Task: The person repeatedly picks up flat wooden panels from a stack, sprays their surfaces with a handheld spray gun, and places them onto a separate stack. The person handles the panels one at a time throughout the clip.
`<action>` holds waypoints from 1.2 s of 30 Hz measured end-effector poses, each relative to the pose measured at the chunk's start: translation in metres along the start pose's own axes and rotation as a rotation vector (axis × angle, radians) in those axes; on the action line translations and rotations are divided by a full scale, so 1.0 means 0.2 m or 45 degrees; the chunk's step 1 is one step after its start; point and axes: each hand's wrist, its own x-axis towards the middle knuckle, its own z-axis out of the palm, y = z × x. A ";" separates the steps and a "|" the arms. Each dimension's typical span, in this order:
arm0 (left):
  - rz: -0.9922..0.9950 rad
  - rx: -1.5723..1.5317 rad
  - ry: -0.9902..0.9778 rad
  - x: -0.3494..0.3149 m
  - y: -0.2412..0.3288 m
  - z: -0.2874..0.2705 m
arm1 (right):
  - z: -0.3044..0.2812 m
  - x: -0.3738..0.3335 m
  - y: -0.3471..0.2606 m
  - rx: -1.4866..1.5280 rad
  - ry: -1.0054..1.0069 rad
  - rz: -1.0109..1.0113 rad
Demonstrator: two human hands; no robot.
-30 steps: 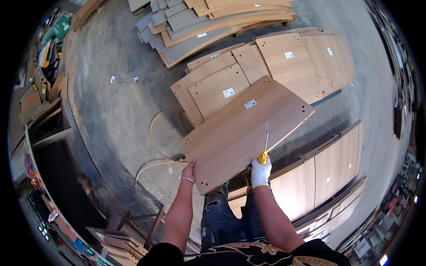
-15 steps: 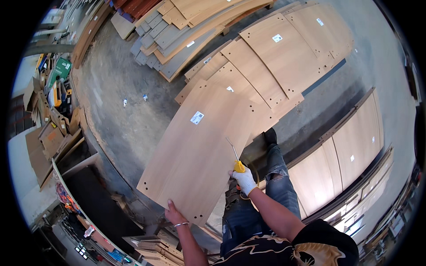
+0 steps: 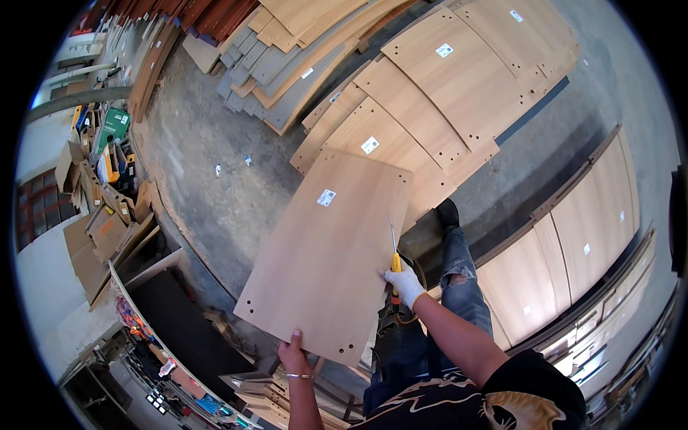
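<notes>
A large wood-grain panel with holes at its corners and a white label slants in front of me. My left hand grips its near edge, thumb on top and the other fingers hidden below. In my right hand, which wears a white glove, is a yellow air blow gun with a thin metal nozzle. Its nozzle lies over the panel's right side, and the gloved fingers are at that edge; whether they also grip the panel I cannot tell. The panel's far end overlaps the stacked panels.
More wood-grain panels lie to the right. Grey and wood-coloured boards are piled at the far left. Cardboard scraps and a dark sheet are on the left. My foot stands beside the panel stack.
The view has shifted a little, so most things sit farther right. The blow gun has turned, its nozzle now pointing more straight ahead. Both hands keep their holds.
</notes>
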 end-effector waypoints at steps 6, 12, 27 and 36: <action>-0.062 -0.519 -0.056 0.23 0.37 -0.19 | -0.01 -0.09 -0.08 0.122 -0.017 0.098; -0.527 0.441 -0.813 1.15 0.71 -0.35 | -0.01 -0.08 -0.09 0.239 -0.048 0.129; 0.004 0.807 -0.935 0.76 0.80 0.60 | -0.22 -0.12 0.08 -0.061 -0.145 0.255; 1.241 1.420 -0.429 0.25 0.92 0.52 | -0.53 0.19 -0.05 0.102 0.327 0.537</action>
